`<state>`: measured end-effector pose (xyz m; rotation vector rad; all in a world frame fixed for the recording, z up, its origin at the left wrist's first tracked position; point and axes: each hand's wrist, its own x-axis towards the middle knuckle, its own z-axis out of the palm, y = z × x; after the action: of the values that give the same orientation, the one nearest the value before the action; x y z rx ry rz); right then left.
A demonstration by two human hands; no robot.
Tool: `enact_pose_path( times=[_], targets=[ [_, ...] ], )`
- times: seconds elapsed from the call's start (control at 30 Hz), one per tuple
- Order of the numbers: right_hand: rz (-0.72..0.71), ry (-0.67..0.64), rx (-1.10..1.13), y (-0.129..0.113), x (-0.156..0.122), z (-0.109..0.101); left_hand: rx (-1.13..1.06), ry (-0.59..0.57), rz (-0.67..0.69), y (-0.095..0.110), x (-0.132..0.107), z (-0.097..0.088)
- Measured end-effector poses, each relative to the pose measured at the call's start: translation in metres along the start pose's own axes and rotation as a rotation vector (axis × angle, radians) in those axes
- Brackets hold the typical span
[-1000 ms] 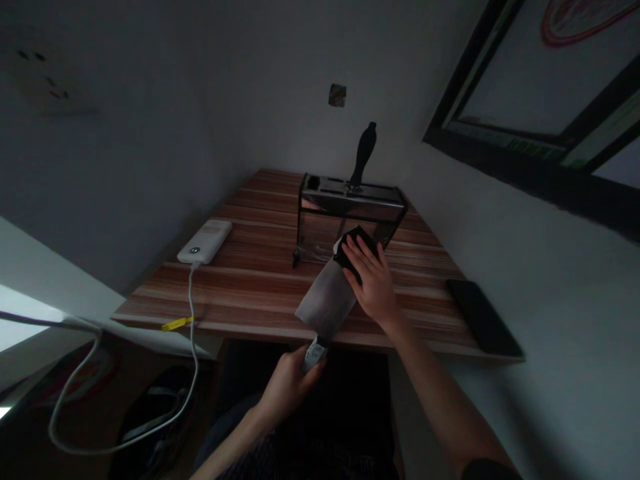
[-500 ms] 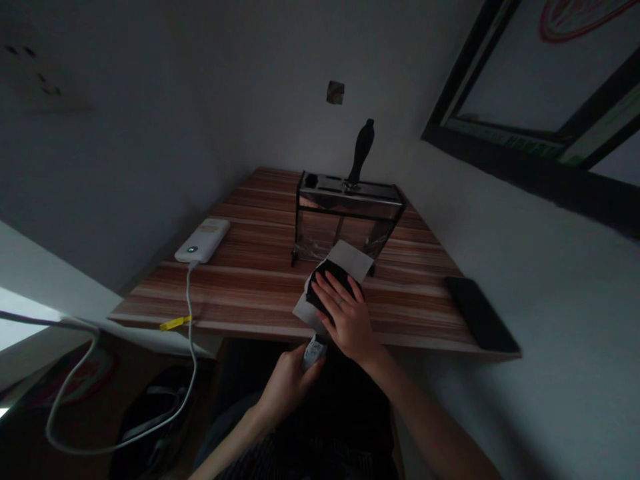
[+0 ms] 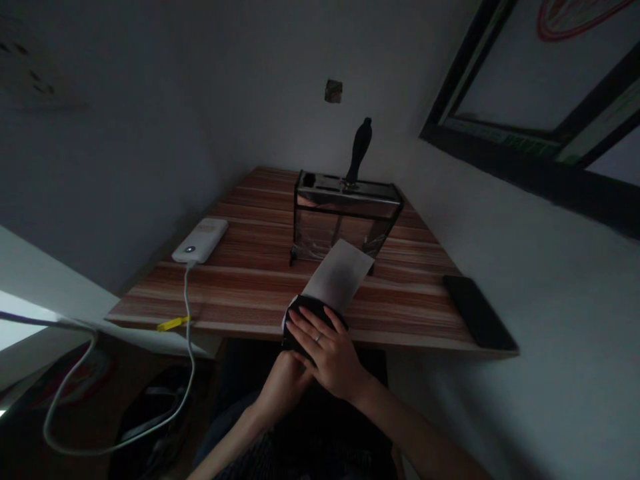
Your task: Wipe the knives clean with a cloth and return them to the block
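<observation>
A broad-bladed cleaver (image 3: 339,275) lies slanted over the front edge of the wooden table (image 3: 250,280), its tip pointing away from me. My left hand (image 3: 281,395) is closed below the table edge at the handle end; the handle itself is hidden by my right hand. My right hand (image 3: 331,355) presses a dark cloth (image 3: 300,312) against the base of the blade, fingers curved over the cloth. A ring shows on one finger.
A metal and glass knife holder (image 3: 345,210) stands behind the blade, with one black knife handle (image 3: 361,148) sticking up. A white power bank (image 3: 201,240) with its cable (image 3: 187,333) lies left. A dark phone (image 3: 478,313) lies right, near the wall.
My right hand has slid the dark cloth down the blade from near the tip to the base by the handle. My left hand has kept its place.
</observation>
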<state>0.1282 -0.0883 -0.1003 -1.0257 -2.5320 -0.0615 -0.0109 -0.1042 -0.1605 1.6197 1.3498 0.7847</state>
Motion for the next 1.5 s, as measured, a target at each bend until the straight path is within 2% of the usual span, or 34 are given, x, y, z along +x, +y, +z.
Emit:
enact_pose_path(
  times=[0.13,0.47,0.63,0.9,1.5],
  targets=[
    [-0.072,-0.026,-0.027,0.005,0.002,-0.004,0.002,-0.058,0.001,0.001,0.001,0.000],
    [-0.102,-0.045,-0.090,0.013,0.002,-0.009,0.146,-0.038,0.008,-0.001,0.002,-0.001],
    [-0.037,-0.029,-0.115,0.023,0.007,-0.016,0.041,-0.082,0.034,0.006,0.003,-0.004],
    [0.081,0.043,-0.132,0.041,0.018,-0.025,0.015,-0.125,0.006,0.019,-0.001,-0.008],
    [0.304,0.232,-0.178,0.084,0.037,-0.040,0.031,-0.131,-0.015,0.019,-0.003,-0.012]
  ],
)
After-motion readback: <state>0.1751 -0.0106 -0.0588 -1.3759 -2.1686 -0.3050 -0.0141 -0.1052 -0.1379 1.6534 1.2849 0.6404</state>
